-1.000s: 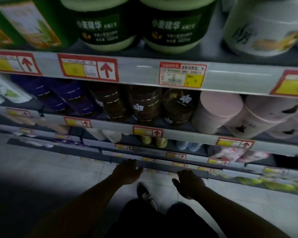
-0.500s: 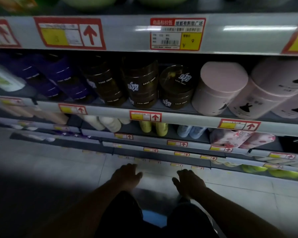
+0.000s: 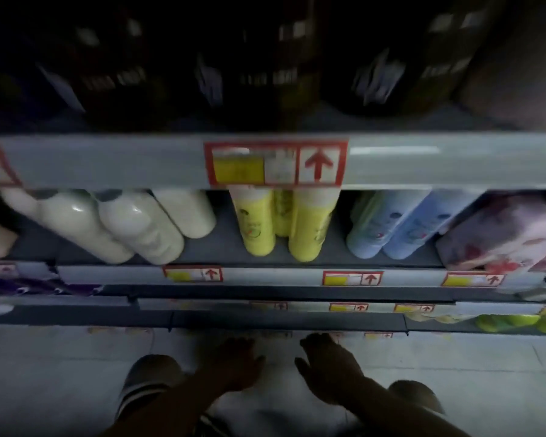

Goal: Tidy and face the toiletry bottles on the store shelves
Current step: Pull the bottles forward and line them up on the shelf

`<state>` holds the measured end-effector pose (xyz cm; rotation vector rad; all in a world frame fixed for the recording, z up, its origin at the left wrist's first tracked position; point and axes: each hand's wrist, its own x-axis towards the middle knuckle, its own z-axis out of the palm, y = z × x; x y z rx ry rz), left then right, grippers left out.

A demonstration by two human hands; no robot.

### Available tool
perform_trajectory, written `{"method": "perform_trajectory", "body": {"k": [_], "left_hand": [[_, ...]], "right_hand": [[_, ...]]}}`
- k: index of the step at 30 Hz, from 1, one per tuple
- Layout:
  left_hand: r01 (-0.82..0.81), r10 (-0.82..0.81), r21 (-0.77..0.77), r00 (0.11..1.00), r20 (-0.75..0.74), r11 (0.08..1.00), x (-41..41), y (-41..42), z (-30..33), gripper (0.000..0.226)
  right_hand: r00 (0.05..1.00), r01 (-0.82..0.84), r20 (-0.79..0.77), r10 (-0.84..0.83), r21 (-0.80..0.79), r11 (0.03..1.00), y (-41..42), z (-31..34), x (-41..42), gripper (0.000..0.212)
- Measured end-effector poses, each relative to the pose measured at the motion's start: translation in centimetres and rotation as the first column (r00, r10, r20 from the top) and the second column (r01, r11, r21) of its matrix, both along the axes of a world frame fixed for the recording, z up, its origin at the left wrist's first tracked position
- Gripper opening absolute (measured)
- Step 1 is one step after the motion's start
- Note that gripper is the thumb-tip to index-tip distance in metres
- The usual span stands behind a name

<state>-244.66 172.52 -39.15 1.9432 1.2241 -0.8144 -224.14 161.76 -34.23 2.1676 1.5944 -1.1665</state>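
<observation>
On the shelf at mid-height stand white bottles [image 3: 139, 230], yellow bottles [image 3: 259, 225] and pale blue bottles [image 3: 388, 228]. Dark jars [image 3: 265, 67] fill the shelf above, blurred. My left hand [image 3: 230, 362] and my right hand [image 3: 328, 367] hang low over the floor below the lowest shelf edge, both empty with fingers spread. Neither hand touches a bottle.
A pink patterned pack [image 3: 501, 234] lies at the right of the bottle shelf. Green items [image 3: 511, 321] sit on a lower shelf at the right. Red-framed price tags [image 3: 276, 164] line the shelf edges. Tiled floor [image 3: 60, 373] and my shoes [image 3: 152, 380] lie below.
The view has dropped and closed in on the lower shelves. The dark jars moved to the top of the picture, and the white, yellow and blue bottles now fill the middle. Both hands stayed low and empty.
</observation>
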Motion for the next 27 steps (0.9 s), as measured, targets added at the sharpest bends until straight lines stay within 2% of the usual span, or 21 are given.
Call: {"method": "perform_trajectory", "body": {"k": [4, 8, 9, 11, 12, 13, 14, 15, 17, 18, 20, 23, 25, 27], "left_hand": [[0.065, -0.065, 0.005, 0.998, -0.011, 0.998, 0.3, 0.4, -10.0, 0.065], [0.015, -0.016, 0.059, 1.0, 0.011, 0.998, 0.5, 1.2, -18.3, 0.07], [-0.008, 0.004, 0.1, 0.999, 0.045, 0.995, 0.5, 1.7, -21.2, 0.08], [-0.004, -0.002, 0.158, 0.999, 0.041, 0.987, 0.4, 2.9, -26.5, 0.124], [-0.05, 0.045, 0.141, 0.998, 0.039, 0.989, 0.6, 3.5, -27.8, 0.121], [-0.125, 0.117, 0.157, 0.991, 0.062, 0.98, 0.7, 3.5, -28.2, 0.093], [-0.155, 0.139, 0.183, 0.985, 0.097, 0.971, 0.9, 3.1, -27.6, 0.066], [-0.141, 0.114, 0.191, 0.983, 0.144, 0.972, 1.0, 2.7, -26.6, 0.057], [-0.117, 0.078, 0.203, 0.979, 0.188, 0.972, 0.4, 1.7, -24.2, 0.057], [-0.117, 0.074, 0.209, 0.977, 0.199, 0.971, -0.3, 1.1, -23.0, 0.058], [-0.109, 0.058, 0.239, 0.975, 0.212, 0.965, -1.7, 0.0, -21.1, 0.06], [-0.103, 0.027, 0.303, 0.97, 0.243, 0.947, -3.2, -0.2, -19.0, 0.055], [-0.125, 0.032, 0.337, 0.962, 0.27, 0.933, -4.3, -0.7, -17.9, 0.048], [-0.113, 0.001, 0.379, 0.959, 0.282, 0.918, -5.2, -1.3, -16.8, 0.054]], "right_hand": [[0.999, -0.026, -0.025, 0.025, -0.037, 0.999, 1.3, -9.8, -1.2, 0.058], [0.998, -0.057, 0.015, 0.056, 0.011, 0.998, 2.2, -18.9, -1.4, 0.062], [0.998, -0.063, 0.018, 0.062, 0.042, 0.997, 2.5, -20.9, -1.3, 0.062], [0.995, -0.087, 0.059, 0.083, 0.082, 0.993, 3.0, -24.3, -1.5, 0.061], [0.991, -0.093, 0.107, 0.077, 0.152, 0.984, 3.2, -25.7, -1.7, 0.06], [0.988, -0.096, 0.145, 0.061, 0.249, 0.964, 3.2, -26.9, -1.9, 0.059], [0.986, -0.108, 0.153, 0.071, 0.247, 0.963, 3.2, -27.4, -2.0, 0.064], [0.986, -0.124, 0.131, 0.102, 0.172, 0.977, 2.9, -27.5, -2.3, 0.073], [0.964, -0.198, 0.228, 0.138, 0.266, 0.943, 2.4, -27.8, -2.9, 0.086], [0.964, -0.178, 0.242, 0.108, 0.291, 0.94, 2.1, -27.3, -3.4, 0.082], [0.973, -0.136, 0.213, 0.093, 0.199, 0.97, 1.2, -25.8, -4.4, 0.067], [0.963, -0.18, 0.232, 0.139, 0.167, 0.969, 1.0, -22.6, -5.6, 0.066], [0.953, -0.19, 0.272, 0.134, 0.193, 0.963, 0.6, -21.1, -6.3, 0.067], [0.948, -0.189, 0.299, 0.112, 0.244, 0.951, 0.1, -20.1, -6.8, 0.066]]}}
